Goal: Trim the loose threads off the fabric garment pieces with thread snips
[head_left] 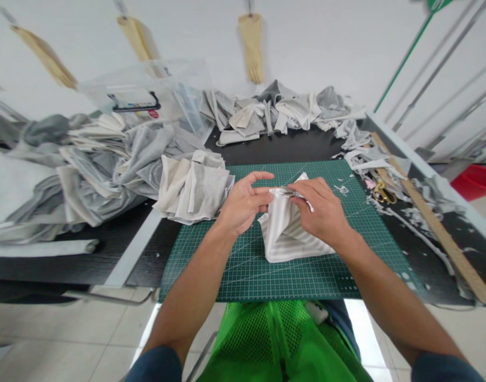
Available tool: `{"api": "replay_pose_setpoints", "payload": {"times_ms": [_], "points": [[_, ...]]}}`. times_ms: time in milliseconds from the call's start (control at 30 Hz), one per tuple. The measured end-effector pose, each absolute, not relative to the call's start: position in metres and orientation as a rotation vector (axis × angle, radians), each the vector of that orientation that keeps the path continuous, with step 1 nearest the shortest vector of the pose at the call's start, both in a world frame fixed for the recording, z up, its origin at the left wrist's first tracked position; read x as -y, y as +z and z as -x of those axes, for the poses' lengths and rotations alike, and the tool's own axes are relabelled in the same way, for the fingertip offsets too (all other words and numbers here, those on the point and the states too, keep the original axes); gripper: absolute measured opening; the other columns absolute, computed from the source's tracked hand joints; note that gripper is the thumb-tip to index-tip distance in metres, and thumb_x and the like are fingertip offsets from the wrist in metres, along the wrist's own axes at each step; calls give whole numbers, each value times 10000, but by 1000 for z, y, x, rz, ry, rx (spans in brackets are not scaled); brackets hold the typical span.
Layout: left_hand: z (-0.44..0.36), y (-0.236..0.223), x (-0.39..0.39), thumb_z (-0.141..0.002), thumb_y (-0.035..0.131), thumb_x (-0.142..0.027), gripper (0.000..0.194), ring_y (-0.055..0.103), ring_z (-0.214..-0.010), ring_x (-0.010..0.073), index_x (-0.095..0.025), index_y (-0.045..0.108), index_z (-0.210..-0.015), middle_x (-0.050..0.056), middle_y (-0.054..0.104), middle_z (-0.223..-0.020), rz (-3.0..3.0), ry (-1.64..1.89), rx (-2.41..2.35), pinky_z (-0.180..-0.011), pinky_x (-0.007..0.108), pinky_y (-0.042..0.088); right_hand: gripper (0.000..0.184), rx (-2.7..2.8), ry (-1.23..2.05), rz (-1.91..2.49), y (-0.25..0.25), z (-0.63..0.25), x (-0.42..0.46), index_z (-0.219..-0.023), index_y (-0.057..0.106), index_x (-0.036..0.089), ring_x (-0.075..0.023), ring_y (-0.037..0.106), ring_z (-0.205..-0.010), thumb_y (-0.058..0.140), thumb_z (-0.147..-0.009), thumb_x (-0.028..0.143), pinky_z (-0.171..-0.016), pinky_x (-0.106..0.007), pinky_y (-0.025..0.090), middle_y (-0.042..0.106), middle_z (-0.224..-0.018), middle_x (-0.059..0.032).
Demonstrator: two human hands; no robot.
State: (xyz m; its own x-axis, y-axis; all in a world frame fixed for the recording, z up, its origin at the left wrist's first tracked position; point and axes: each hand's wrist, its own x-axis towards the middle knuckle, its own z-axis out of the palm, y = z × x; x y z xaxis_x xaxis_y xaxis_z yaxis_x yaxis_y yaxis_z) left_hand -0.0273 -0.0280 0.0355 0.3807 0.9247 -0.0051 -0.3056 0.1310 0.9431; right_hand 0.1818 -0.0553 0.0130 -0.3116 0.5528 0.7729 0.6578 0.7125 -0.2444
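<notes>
A grey-and-white striped cloth (280, 233) stands folded up off the green cutting mat (211, 265). My left hand (246, 204) pinches its upper left corner between thumb and finger, with the index finger stretched out above. In my right hand (320, 204) is a small metal tool that looks like thread snips (286, 192), its blades pointing left along the cloth's top edge, close to my left fingertips. The right fingers are closed round the tool and hide most of it. The cloth's lower edge rests on the mat.
Grey and cream fabric pieces (147, 154) are heaped on the left, with more scraps (262, 111) at the back. A clear plastic box (179, 101) stands behind. On the right lie a wooden ruler (437, 223), gold-handled scissors (384, 193) and fabric trimmings. Yellow gloves (251, 48) hang on the wall.
</notes>
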Motion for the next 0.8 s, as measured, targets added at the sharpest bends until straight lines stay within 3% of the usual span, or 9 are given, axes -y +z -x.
{"api": "replay_pose_setpoints", "payload": {"times_ms": [800], "points": [[26, 36, 32, -717, 847, -178, 615, 656, -612, 106, -183, 549, -1255, 13, 743, -789, -1118, 981, -738, -568, 197, 481, 293, 2016, -133, 882, 12, -183, 56, -1201, 700, 238, -252, 669, -971, 543, -985, 118, -899, -459, 548, 757, -1081, -88]]}}
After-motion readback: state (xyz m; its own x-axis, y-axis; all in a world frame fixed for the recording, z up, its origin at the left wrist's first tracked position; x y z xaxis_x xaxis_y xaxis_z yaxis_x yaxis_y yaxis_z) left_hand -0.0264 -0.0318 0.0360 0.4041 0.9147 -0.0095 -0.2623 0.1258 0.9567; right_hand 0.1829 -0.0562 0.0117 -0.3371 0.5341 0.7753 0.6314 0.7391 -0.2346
